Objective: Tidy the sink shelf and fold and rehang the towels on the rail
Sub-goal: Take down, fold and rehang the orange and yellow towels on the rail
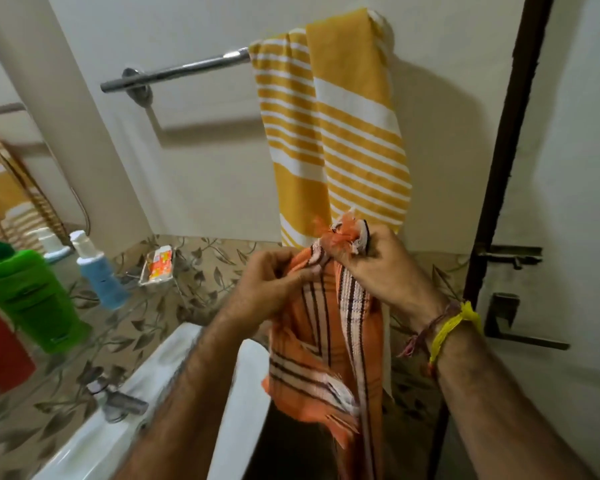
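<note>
Gathering the frayed top edge of an orange towel [329, 344], a person pinched the cloth in both hands at chest height in front of the rail [174, 72]. The left hand [274, 285] nipped the edge between thumb and curled fingers; the right hand [378, 265] bunched a corner in its fist just beside it, apparently to match corners for a fold before hanging. The rest of the towel hung slack over the sink [146, 403], which kept it off the wet basin rim only in part. A yellow towel [333, 133] already hung over the rail's right end, leaving the left stretch bare, seemingly room for the orange one. On the shelf [84, 344] stood a green bottle [32, 299], a blue bottle [97, 275] and a red container [0, 351], with a soap packet [160, 266] in its dish near the wall. The towel's lower end ran out of view, the shelf's left part was cut off, and the bottle labels were too blurred to read.
</note>
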